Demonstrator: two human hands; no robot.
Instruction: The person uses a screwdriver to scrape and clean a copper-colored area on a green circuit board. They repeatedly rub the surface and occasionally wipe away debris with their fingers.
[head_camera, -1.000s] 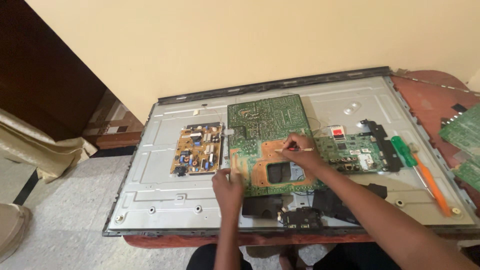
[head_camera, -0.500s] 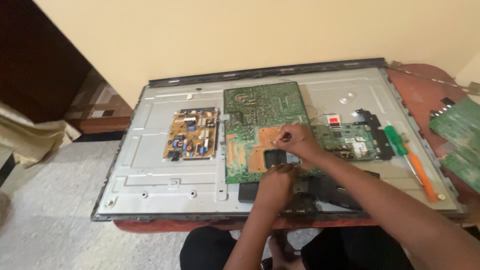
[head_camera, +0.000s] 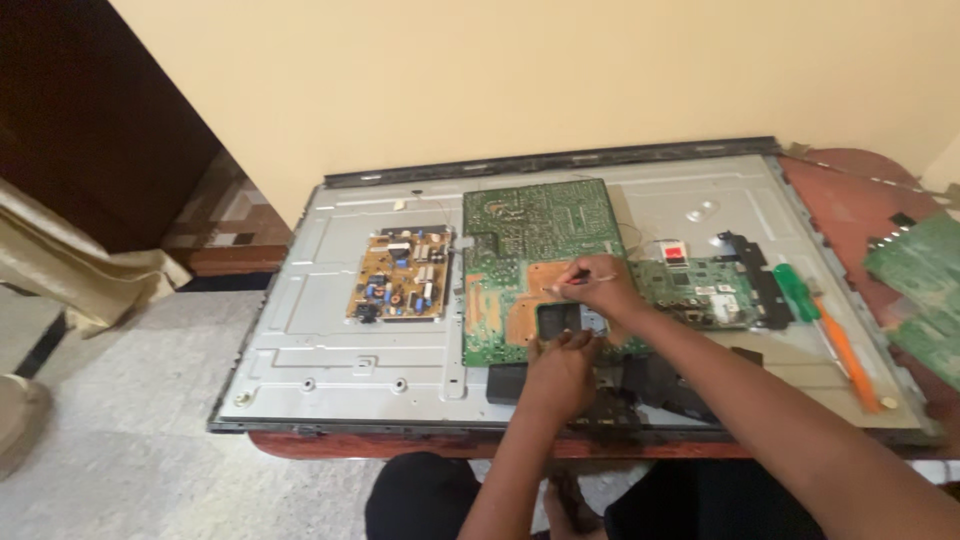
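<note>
- Head cam looks down on an opened flat-screen back panel (head_camera: 330, 350) lying flat on a reddish table (head_camera: 850, 190), with a plain cream wall on the far side.
- Right hand (head_camera: 590, 285) is pinched shut around a thin probe-like tool (head_camera: 575, 281), tip down on the big green circuit board (head_camera: 535, 260) at the panel's middle.
- Left hand (head_camera: 560, 365) sits at the near edge of that board, fingers curled over a small dark square part (head_camera: 558, 320); can't tell how firmly it's gripping.
- My take on doing this bit well: keep the left hand pressing so the board doesn't skate, and work the tool tip light and steady so it doesn't slip across the traces.
- Left of it is a smaller yellow-brown power board (head_camera: 400, 287); right is a smaller green board (head_camera: 700, 290).
- Green-handled screwdriver (head_camera: 797, 293) and an orange tool (head_camera: 848, 350) lie on the right side, with more green boards (head_camera: 920, 290) past the panel's edge.
- Grey speckled floor (head_camera: 110, 440) on the left, dark wooden furniture (head_camera: 90, 120) far left.
</note>
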